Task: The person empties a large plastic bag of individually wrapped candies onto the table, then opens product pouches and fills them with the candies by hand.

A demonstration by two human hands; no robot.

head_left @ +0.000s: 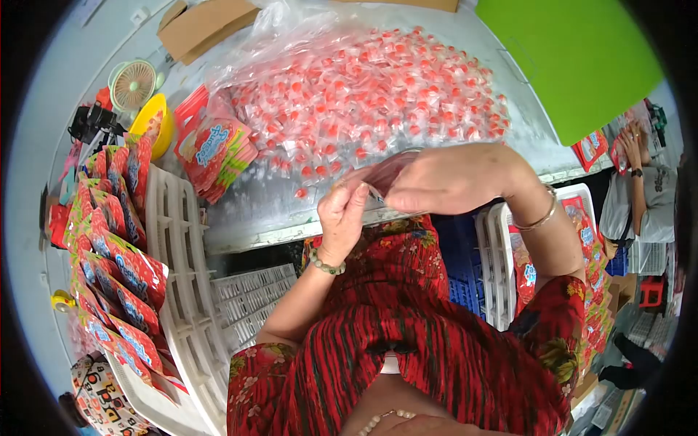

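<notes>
The wearer's red patterned garment (465,349) is closest. Beyond it, at the table's (531,123) near edge, a plastic pouch (389,173) is pinched by the left hand's (345,211) fingers; the right hand (458,178) arches over, wrist bent, its grip unclear. Small clear-wrapped packets (378,91) heap behind; a fan (135,85) stands left.

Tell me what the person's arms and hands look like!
The left hand is bare, with a bracelet of round greenish beads at the wrist. The right hand is bare too, with a shiny bangle. Short red sleeves have flowers on them.
</notes>
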